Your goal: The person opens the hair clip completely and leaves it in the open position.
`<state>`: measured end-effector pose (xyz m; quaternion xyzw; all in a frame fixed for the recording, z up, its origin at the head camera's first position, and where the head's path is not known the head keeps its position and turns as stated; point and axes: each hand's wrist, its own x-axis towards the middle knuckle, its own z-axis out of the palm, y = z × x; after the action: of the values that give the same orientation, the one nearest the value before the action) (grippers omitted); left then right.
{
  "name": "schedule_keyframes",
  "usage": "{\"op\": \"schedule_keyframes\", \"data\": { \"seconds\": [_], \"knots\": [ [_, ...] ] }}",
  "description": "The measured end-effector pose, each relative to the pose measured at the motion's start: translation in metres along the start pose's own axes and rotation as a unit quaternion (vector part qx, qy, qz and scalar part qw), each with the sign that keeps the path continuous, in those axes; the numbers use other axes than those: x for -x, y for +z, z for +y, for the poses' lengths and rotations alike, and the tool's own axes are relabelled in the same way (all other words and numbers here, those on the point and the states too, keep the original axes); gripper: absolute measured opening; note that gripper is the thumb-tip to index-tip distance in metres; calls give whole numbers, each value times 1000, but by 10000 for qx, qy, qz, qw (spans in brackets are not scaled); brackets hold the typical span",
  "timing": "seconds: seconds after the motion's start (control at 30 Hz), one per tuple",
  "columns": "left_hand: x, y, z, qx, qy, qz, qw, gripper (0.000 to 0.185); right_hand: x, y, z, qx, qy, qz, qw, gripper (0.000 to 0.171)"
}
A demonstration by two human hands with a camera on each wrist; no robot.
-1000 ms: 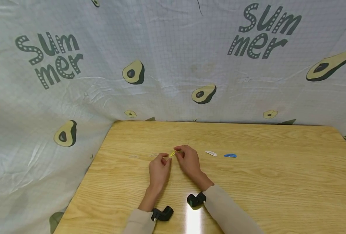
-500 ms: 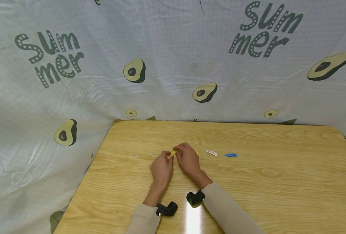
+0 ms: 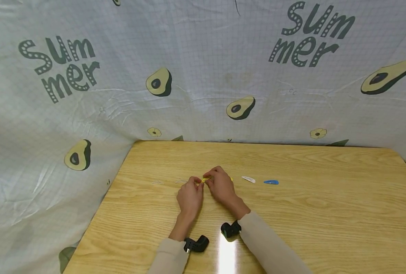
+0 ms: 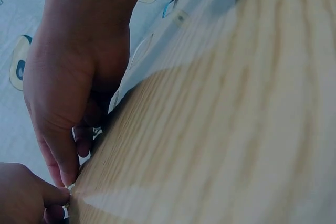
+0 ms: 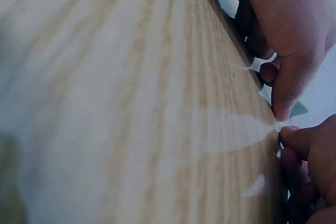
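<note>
A small yellow snap hair clip [image 3: 204, 179] is held at fingertip height just above the wooden table. My left hand [image 3: 190, 196] pinches its near left end between thumb and finger. From the other side, my right hand [image 3: 221, 187] pinches its far end, so the two hands nearly meet. Fingers cover most of the clip, and in both wrist views it is barely visible. Behind the right hand a bit of another yellow thing [image 3: 231, 179] peeks out. To the right lie a white snap hair clip [image 3: 248, 179] and a blue one [image 3: 271, 182].
Left of the hands, thin pale pieces, one farther left [image 3: 157, 182] and one nearer [image 3: 180, 181], lie on the table [image 3: 326, 213]; their kind is unclear. A printed cloth [image 3: 196, 45] hangs behind the table's back edge. Both wrists carry black cameras [image 3: 197, 244].
My left hand has moved slightly right and away from me, closing in on the right hand. Less of the yellow hair clip shows between the fingers. The other clips stay put.
</note>
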<state>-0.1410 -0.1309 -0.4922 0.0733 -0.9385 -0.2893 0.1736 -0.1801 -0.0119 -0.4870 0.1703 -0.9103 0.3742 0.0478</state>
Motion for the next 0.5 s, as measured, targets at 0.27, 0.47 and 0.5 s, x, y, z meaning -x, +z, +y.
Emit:
{"op": "schedule_keyframes", "data": {
  "seconds": [0.27, 0.47, 0.5],
  "knots": [
    [-1, -3, 2, 73, -78, -163, 9998, 12, -4, -6, 0, -228, 62, -320, 9992, 8],
    [-1, -7, 4, 178, -65, -425, 9989, 13, -5, -8, 2, -395, 91, -419, 9983, 13],
    [-1, -8, 5, 183, -99, -471, 9987, 13, -6, -8, 3, -439, 103, -418, 9981, 14]
  ]
}}
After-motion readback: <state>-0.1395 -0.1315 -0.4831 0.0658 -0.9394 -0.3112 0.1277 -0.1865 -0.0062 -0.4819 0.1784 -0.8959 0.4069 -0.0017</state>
